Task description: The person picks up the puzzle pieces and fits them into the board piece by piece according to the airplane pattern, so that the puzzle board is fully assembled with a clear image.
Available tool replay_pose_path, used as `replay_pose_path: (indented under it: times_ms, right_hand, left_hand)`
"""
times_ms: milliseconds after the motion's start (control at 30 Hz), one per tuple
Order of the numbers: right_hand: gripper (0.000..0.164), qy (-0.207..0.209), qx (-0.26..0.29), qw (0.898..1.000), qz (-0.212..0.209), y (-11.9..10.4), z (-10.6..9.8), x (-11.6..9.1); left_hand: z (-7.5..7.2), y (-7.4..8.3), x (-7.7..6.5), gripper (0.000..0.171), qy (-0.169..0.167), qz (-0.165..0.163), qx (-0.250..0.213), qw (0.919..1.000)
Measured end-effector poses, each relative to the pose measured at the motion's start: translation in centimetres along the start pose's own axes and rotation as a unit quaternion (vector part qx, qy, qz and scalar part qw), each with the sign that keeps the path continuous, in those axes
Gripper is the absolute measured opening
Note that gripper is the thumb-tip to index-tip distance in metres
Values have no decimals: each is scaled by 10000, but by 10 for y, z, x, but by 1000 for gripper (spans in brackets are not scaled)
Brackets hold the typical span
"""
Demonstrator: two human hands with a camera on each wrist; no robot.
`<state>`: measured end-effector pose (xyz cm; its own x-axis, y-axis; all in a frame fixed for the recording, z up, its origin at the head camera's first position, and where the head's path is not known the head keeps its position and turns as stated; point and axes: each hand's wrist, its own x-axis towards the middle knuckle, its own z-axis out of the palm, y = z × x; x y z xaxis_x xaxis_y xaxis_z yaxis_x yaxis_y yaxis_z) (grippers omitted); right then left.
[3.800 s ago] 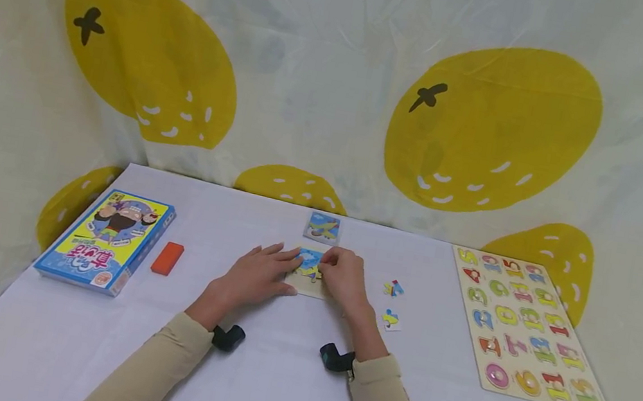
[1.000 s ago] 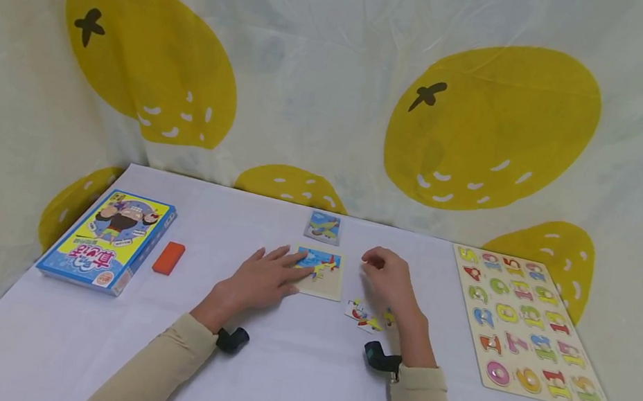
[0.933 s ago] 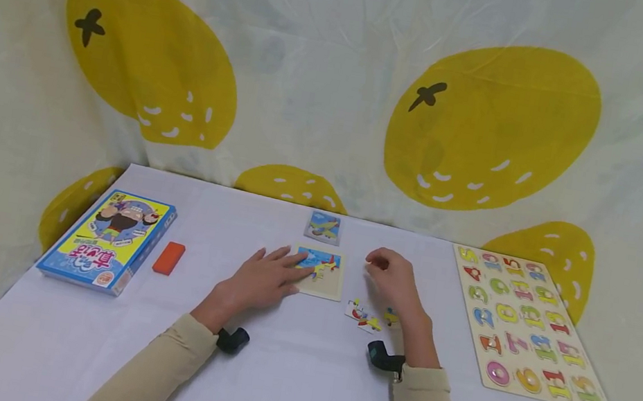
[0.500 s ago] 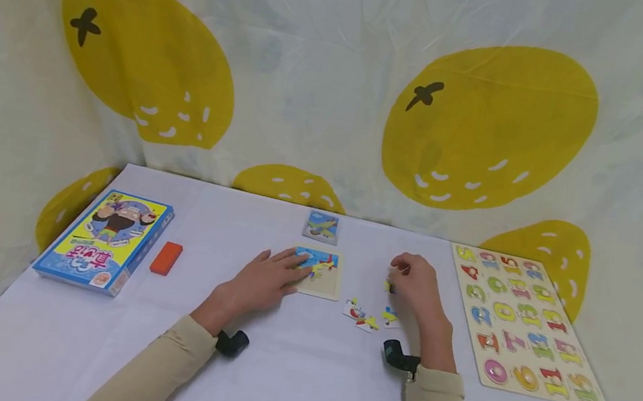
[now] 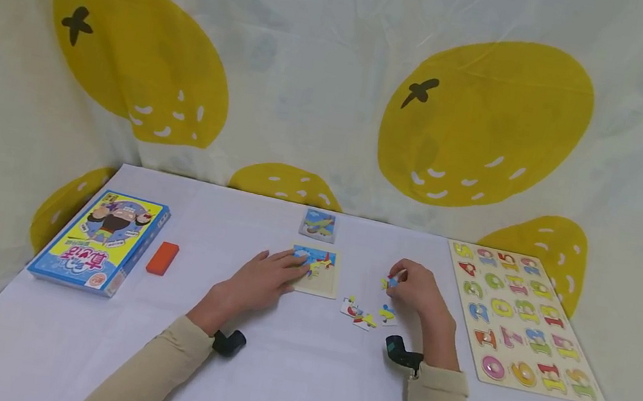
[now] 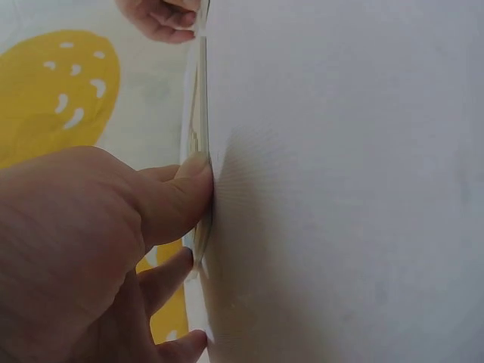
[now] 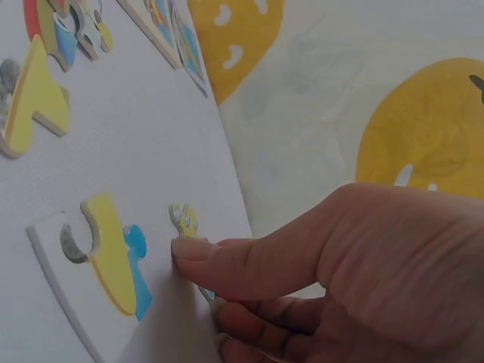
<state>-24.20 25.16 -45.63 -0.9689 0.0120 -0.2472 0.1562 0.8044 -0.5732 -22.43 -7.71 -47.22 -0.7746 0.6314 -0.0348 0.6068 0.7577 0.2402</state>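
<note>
Now | right hand point(image 5: 417, 289), shifted right, pinches flat yellow-and-blue puzzle piece point(image 7: 185, 218) | left hand point(image 5: 258, 279), spread, touches square pale-wood tray point(image 5: 323, 285) (partly unfilled)

From head height, the widest view faces forward and down over the left hand point(image 5: 258, 282) and right hand point(image 5: 421, 295), across the white surface point(image 5: 292, 385) to a fruit-print cloth point(image 5: 308, 86). The left-wrist view, turned sideways and set low, looks from close behind the left hand at the puzzle board point(image 5: 325, 285), seen nearly edge-on, the right hand beyond. The right-wrist view, also sideways, peers closely past the right hand at loose puzzle pieces point(image 5: 366, 322) shared with the head view; all three show the cloth.
</note>
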Motion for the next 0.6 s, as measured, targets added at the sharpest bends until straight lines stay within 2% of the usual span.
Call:
replay_pose_path:
  times_ms: [133,433,600]
  right_hand:
    - [28,-47,96,9999,102,0,0,0]
    - [21,10,614,9976,-305,4,0,5]
    - [14,157,852,9956,-357,5,1,5]
  left_hand:
    - [-1,-1,-1,52,11,44,-11,10000]
    - [-2,-2,-2,49,132,235,-101,9996]
    - [-2,-1,-2,50,92,224,-127,9996]
